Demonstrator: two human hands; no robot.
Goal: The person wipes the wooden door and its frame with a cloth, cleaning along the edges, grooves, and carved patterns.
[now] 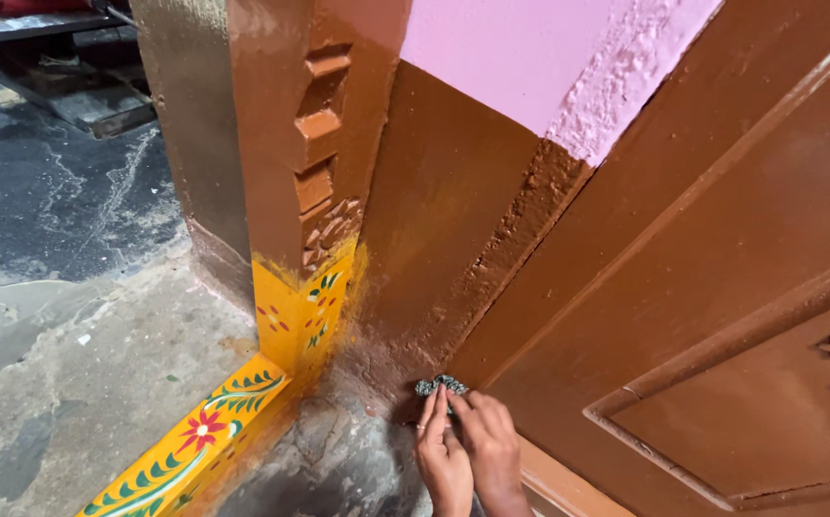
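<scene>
Both hands (pixel 468 450) pinch a half-hidden grey scrap (pixel 439 386).

I see no packages, labels, signs or screens from here.

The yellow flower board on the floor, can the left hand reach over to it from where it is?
Probably yes. The left hand presses a small grey scrubbing pad at the wall's foot with the right hand. The yellow flower board lies to its left, only bare floor between.
</scene>
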